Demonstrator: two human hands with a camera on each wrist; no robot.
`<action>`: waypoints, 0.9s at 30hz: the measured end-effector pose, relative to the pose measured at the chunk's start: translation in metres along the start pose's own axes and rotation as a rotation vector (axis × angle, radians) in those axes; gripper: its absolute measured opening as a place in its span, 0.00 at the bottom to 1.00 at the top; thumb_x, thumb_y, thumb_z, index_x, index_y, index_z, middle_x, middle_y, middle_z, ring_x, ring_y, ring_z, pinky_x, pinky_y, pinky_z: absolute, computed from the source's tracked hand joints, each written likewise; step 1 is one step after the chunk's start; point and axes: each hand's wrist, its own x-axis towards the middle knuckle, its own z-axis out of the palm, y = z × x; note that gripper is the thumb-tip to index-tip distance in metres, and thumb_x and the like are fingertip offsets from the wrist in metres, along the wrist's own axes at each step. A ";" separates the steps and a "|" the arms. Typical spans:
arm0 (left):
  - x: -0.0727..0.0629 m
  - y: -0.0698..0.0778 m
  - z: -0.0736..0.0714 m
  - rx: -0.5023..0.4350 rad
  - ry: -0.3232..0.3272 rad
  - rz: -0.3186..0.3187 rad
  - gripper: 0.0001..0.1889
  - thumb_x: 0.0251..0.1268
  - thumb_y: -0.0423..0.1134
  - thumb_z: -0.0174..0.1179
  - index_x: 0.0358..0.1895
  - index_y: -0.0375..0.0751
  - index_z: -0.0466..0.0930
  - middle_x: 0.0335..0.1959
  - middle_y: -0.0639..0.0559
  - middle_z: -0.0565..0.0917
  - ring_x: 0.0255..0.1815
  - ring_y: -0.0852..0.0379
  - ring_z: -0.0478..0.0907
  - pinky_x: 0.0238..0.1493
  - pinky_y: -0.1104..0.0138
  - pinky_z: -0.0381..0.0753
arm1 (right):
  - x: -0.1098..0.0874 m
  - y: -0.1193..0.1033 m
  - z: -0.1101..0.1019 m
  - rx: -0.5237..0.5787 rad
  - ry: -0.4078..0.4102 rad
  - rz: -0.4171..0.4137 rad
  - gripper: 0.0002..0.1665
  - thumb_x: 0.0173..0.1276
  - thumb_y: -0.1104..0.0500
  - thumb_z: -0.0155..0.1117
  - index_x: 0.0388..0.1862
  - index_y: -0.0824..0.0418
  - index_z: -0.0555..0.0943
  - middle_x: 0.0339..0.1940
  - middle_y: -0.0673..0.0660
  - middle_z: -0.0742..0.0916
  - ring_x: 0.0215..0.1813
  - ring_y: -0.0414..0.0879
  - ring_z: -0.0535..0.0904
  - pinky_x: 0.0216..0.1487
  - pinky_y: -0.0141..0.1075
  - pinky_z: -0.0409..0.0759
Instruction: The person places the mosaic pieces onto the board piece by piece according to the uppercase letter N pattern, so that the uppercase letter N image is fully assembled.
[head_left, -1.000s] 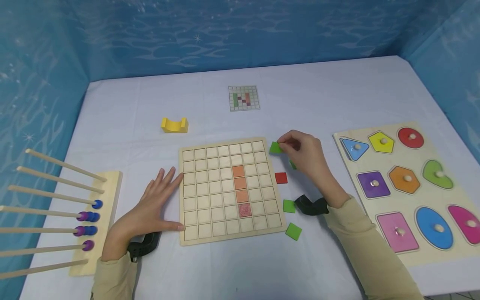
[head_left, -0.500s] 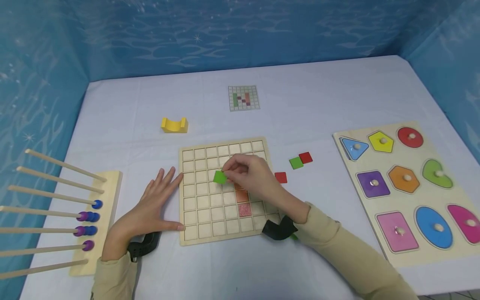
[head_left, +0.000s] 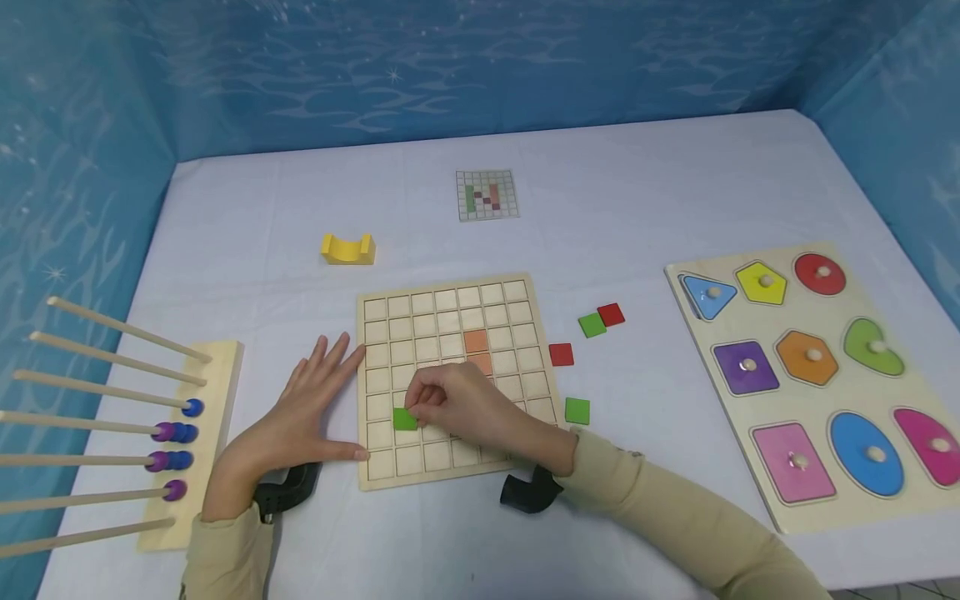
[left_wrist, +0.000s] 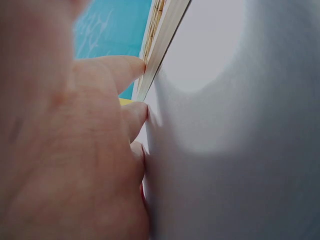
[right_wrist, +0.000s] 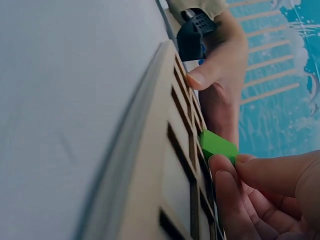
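Green tile and right hand have shifted toward the near-left part of the board, right fingers pinching the tile, left hand spread at the board's edge: apparently placing, next calling for seating it flat.

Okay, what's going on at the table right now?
A person's right hand pinches a green tile at the near left part of the board, while the left hand touches its left edge. Two orange tiles show in the board. Two loose green tiles and two red tiles lie to its right.
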 end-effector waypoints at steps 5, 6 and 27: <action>0.000 0.000 0.000 0.008 0.004 0.006 0.63 0.38 0.64 0.71 0.75 0.46 0.41 0.75 0.44 0.37 0.72 0.45 0.23 0.65 0.46 0.28 | -0.001 -0.002 0.002 -0.096 -0.009 -0.017 0.08 0.59 0.67 0.67 0.25 0.57 0.81 0.18 0.44 0.81 0.24 0.34 0.75 0.28 0.28 0.75; 0.000 0.000 0.000 0.009 0.004 0.007 0.63 0.38 0.64 0.71 0.75 0.46 0.41 0.75 0.44 0.37 0.72 0.45 0.23 0.65 0.46 0.28 | -0.001 -0.003 0.003 -0.103 -0.016 -0.019 0.08 0.59 0.68 0.67 0.24 0.56 0.80 0.18 0.44 0.80 0.23 0.34 0.75 0.27 0.28 0.75; -0.001 0.002 -0.002 0.002 0.003 0.014 0.63 0.38 0.63 0.71 0.75 0.45 0.41 0.75 0.43 0.37 0.72 0.44 0.23 0.65 0.45 0.29 | -0.014 0.002 -0.070 -0.096 0.199 0.019 0.04 0.60 0.67 0.67 0.34 0.62 0.85 0.31 0.47 0.85 0.32 0.40 0.79 0.35 0.33 0.78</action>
